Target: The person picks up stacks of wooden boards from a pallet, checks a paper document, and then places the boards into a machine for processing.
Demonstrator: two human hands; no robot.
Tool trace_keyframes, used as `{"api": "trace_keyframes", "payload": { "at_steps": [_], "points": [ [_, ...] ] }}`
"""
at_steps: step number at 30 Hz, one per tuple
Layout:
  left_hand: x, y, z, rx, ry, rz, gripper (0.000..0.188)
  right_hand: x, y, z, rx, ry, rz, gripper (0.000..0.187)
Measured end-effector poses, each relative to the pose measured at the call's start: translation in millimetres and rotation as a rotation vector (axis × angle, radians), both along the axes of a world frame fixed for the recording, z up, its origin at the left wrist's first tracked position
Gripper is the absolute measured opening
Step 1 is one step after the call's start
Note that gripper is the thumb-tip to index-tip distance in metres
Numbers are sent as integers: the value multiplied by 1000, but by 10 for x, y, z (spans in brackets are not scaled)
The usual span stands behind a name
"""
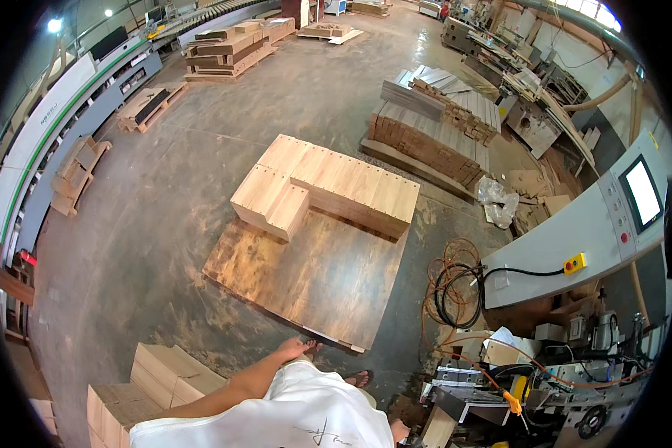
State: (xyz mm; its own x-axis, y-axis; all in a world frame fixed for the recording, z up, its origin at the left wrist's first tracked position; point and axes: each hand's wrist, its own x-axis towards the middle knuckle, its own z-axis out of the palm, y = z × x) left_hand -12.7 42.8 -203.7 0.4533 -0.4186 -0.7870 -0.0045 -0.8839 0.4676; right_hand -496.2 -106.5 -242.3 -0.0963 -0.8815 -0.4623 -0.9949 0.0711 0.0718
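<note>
My left hand (293, 349) hangs beside the hem of my white shirt, its fingers loosely curled with nothing visible in them. At the lower edge, my right hand (400, 431) shows only in part beside the shirt, its fingers mostly hidden. A light wooden piece (439, 427) on the machine lies close to it. Ahead of me is a wood-grain board (328, 276), low above the floor. Light wood blocks (358, 187) with rows of dark holes stand on its far and left sides in an L shape. Neither hand touches them.
Light wood pieces (175, 373) are stacked at my lower left. A machine (530, 373) with cables and a control panel (638, 194) stands on the right. Coiled cables (455, 291) lie on the floor there. Stacked wooden strips (429, 142) sit beyond the board.
</note>
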Motion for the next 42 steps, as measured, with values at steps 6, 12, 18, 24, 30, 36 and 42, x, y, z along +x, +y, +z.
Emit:
{"api": "trace_keyframes", "payload": {
  "at_steps": [6, 12, 18, 24, 30, 36, 42],
  "points": [
    [318, -147, -161, -26, -59, -164, 36, 686, -49, 786, -78, 89, -115, 21],
    [524, -134, -509, -50, -69, -231, 43, 925, 218, 957, -280, -13, 32, 14],
    [719, -167, -431, -103, -70, -114, 37, 1069, 663, 1248, -548, -79, 314, 14],
    [636, -236, -304, -135, -46, -164, 40, 482, 732, -99, -1019, -203, 181, 17],
    [671, 10, -344, 6, 14, -175, 42, 1061, 448, 560, -246, -984, -1047, 15],
    [617, 81, -543, -112, 16, -109, 40, 1223, 546, 735, -290, -1015, -1233, 20],
    [602, -23, -692, -96, 102, -134, 33, 979, 805, 621, -279, -1103, -1273, 9]
  ]
}}
